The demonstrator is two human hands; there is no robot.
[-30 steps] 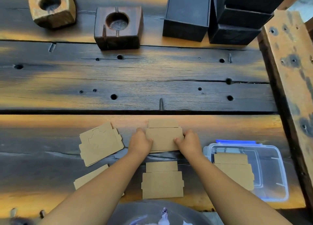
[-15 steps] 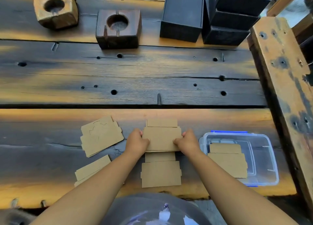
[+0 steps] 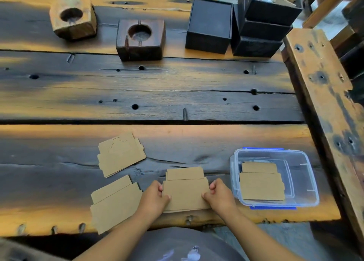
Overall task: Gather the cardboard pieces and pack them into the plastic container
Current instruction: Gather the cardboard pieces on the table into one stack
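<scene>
1. you are squaring up a stack (image 3: 186, 193) of cardboard at the near edge of the desk (image 3: 177, 87), so the gathering step is in hand, not yet the packing.
2. your left hand (image 3: 154, 198) is gripping the stack's left edge and your right hand (image 3: 220, 196) its right edge; the fingers of both are curling in and pinching the cardboard between them.
3. the container (image 3: 303, 162) is standing open just right of your right hand, with some pieces (image 3: 261, 184) already lying flat in it.
4. two more piles are waiting on the desk: one (image 3: 120, 154) left of the stack and farther from you, one (image 3: 115, 203) just beside your left hand, overhanging the near edge.
5. next, judging by this, you are needing to lift the stack level, carry it right over the container's rim, and lay it flat on the pieces inside, keeping the pinch even so the sheets are not fanning out.
</scene>
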